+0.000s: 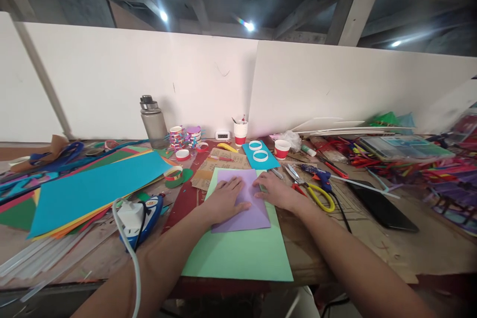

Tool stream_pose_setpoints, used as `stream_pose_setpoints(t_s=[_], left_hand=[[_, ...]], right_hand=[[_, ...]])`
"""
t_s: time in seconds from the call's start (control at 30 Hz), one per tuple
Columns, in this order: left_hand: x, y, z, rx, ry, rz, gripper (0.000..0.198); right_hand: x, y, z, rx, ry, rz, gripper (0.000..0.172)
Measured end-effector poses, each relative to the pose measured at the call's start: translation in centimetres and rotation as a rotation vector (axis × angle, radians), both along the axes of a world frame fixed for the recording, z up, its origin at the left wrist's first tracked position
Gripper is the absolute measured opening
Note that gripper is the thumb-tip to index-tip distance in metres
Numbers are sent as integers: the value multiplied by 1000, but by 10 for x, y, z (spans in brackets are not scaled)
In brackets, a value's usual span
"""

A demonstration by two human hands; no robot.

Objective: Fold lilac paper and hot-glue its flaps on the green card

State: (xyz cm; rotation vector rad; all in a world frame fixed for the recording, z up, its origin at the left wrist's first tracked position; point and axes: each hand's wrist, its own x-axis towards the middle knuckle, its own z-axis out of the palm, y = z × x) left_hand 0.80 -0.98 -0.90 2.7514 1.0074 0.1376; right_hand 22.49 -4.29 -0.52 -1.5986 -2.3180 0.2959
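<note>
A purple paper sheet [243,194] lies on a larger light green sheet [242,251] in the middle of the wooden table [391,253]. My left hand [225,198] rests flat on the purple sheet's left half, fingers stretched out and together. At the sheet's right edge my right hand [278,191] presses down, fingers extended toward the fold line. Neither hand holds anything; both lie on the paper.
A stack of coloured card [93,186] lies left, with a glue gun [143,218] and its white cable [130,253] near my left arm. Yellow-handled scissors [316,194], a blue glue gun [316,174], a black tablet [382,206], paper cups [281,149] and a bottle [153,121] stand around.
</note>
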Motion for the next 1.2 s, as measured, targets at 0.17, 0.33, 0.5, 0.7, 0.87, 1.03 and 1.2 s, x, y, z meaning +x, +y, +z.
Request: stream_pose_setpoints(t_s=[0.17, 0.33, 0.5, 0.7, 0.87, 1.03, 1.2], left_hand=[[0, 1, -2, -4, 61, -5, 74], [0, 0, -3, 23, 91, -2, 76], [2, -1, -2, 54, 144, -8, 76], [3, 1, -4, 71, 138, -16, 78], [3, 1, -5, 85, 134, -8, 77], [4, 1, -5, 92, 98, -10, 74], [4, 0, -4, 70, 113, -11, 75]], right_hand=[[-6, -4, 2, 73, -63, -56, 43], [-8, -6, -2, -104, -181, -43, 67], [-5, -5, -4, -221, -218, -91, 78], [-7, -4, 0, -227, -238, -111, 74], [-12, 4, -2, -171, -254, -142, 72], [-14, 1, -5, -121, -287, -159, 69], [-13, -5, -4, -86, -313, -151, 64]])
